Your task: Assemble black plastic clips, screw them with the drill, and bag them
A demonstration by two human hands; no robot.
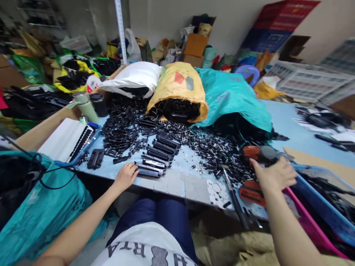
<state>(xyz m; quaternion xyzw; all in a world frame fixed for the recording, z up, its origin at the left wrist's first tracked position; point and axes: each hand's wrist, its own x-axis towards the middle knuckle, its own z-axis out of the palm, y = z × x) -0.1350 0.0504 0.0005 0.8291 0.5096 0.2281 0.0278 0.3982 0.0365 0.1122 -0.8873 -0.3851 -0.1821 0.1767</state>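
Observation:
My left hand [127, 176] is closed at the left end of a long black plastic part [149, 170], the nearest in a row of similar black parts [162, 149] on the table. My right hand [276, 176] is open, thumb and fingers spread, beside an orange and grey power drill [259, 153]. The drill's orange base [252, 193] shows to the left of my right wrist; its handle is mostly hidden. A hammer [234, 195] lies left of the drill, its handle reaching past the table edge. White round pieces [217, 193] lie beside the hammer.
Loose screws and small black parts [213, 149] cover the table's middle. White [138, 75], yellow [180, 81] and teal [233, 92] sacks lie behind them. A blue bin [327, 181] and a pink bin [313, 229] stand right; a green bottle [85, 107] stands left.

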